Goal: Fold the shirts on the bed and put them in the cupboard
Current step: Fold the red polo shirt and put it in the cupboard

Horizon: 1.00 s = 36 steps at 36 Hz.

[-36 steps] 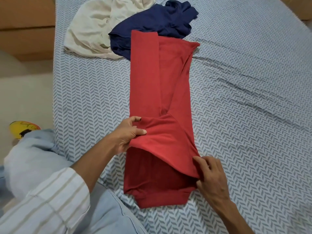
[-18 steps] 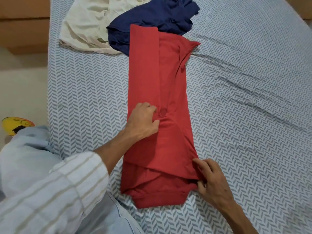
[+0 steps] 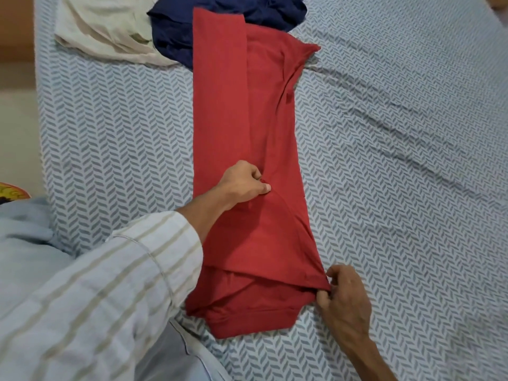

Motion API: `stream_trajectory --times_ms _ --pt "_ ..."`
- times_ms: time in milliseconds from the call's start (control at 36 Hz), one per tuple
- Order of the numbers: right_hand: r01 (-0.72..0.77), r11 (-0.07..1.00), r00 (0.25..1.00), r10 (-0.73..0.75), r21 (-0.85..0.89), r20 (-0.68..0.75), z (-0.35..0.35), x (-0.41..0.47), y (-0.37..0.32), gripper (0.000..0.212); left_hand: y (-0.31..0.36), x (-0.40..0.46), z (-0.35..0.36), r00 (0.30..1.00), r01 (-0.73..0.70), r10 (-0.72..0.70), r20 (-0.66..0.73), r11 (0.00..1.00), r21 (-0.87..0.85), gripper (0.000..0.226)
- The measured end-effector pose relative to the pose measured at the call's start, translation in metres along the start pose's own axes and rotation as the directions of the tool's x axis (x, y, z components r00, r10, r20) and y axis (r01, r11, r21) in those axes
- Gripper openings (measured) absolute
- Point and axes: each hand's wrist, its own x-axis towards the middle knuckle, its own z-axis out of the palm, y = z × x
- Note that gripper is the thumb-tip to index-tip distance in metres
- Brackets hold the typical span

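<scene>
Red shirt (image 3: 244, 111) lies as a long strip mid-bed; I judge it light, limp, prone to slipping (folds won't hold). My left hand (image 3: 244, 184) pinches its middle, right hand (image 3: 343, 295) pinches the near-right corner.

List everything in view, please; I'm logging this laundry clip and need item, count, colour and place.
red shirt: one, red, folded into a long strip mid-bed
navy garment: one, dark blue, crumpled at the far end, partly under the red shirt
cream garment: one, off-white, crumpled far left
bed sheet: one, white-grey herringbone, covering the bed
yellow object: one, left edge, unidentifiable
striped sleeve: one, white-beige, lower left
hands: left hand pinches the shirt's middle; right hand pinches its near right corner
</scene>
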Motion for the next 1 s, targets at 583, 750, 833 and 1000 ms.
stream_trajectory --times_ms 583,750,833,1000 --pt "-0.121 0.932 0.987 0.075 0.342 0.143 0.031 0.300 -0.127 0.017 0.005 0.018 -0.015 0.991 0.122 -0.108 0.082 0.976 -0.182 0.030" --pt "-0.137 0.946 0.989 0.115 0.294 0.094 0.051 0.403 -0.159 0.025 -0.002 0.023 -0.016 0.989 0.100 -0.068 0.131 0.959 -0.265 0.019" --pt "-0.207 0.937 0.978 0.199 0.280 0.060 0.055 0.439 -0.165 0.030 -0.009 0.021 -0.018 0.985 0.084 -0.034 0.167 0.949 -0.304 0.022" --pt "-0.442 0.779 0.888 0.451 0.444 0.093 0.085 0.519 -0.133 0.058 -0.016 0.021 -0.016 0.975 0.037 0.034 0.220 0.950 -0.310 0.029"
